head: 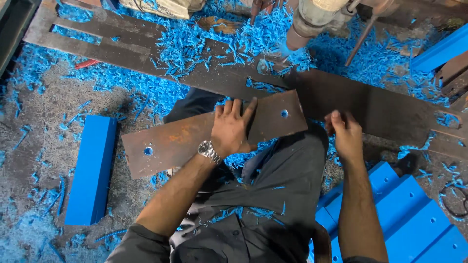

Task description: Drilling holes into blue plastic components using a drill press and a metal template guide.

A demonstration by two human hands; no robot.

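A long dark steel bar (380, 109) crosses the floor, strewn with blue shavings (185, 44). The rusty drilled plate (195, 139) lies across the person's lap, left hand (233, 129) flat on it, fingers spread, gripping nothing; this looks like positioning. Right hand (346, 134) curls at the bar's edge, its hold unclear

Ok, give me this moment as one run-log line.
left hand: flat on rusty drilled plate | right hand: at long steel plate edge, grip unclear | blue block on floor | blue shavings all around
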